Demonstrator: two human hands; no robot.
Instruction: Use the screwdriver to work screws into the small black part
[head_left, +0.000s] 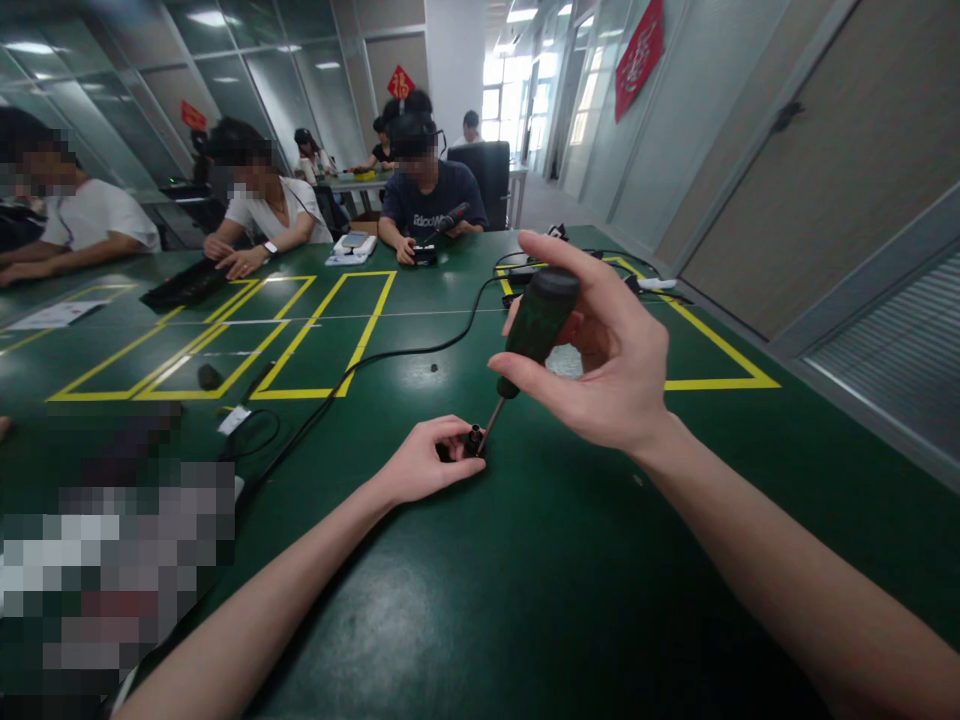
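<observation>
From where I stand, the long green table fills most of the room, with a closed door off to its right. Across it sit other people: one in a dark T-shirt at the far edge, and to the left one in white, both hands at a shallow black tray. A dark office chair stands behind the first. Strips of yellow tape mark out rectangles, and a black cable snakes over them towards the near left, clear of the work. Whatever lies at the left edge is blurred beyond telling. A white device sits far back, near the person in the dark T-shirt.

Close to me, the right hand is raised, hiding part of the right-hand tape and some of the things beyond. Its grip is closed round the handle of a screwdriver, which slants down to the left. The left hand rests low, its grip pinched on a small black part at the table, just under the screwdriver's tip. Fingers cover much of that part, so I can't tell whether the tip sits in a screw. Nearer the left lies a dark lump; beyond the left hand, a tiny dark speck.
</observation>
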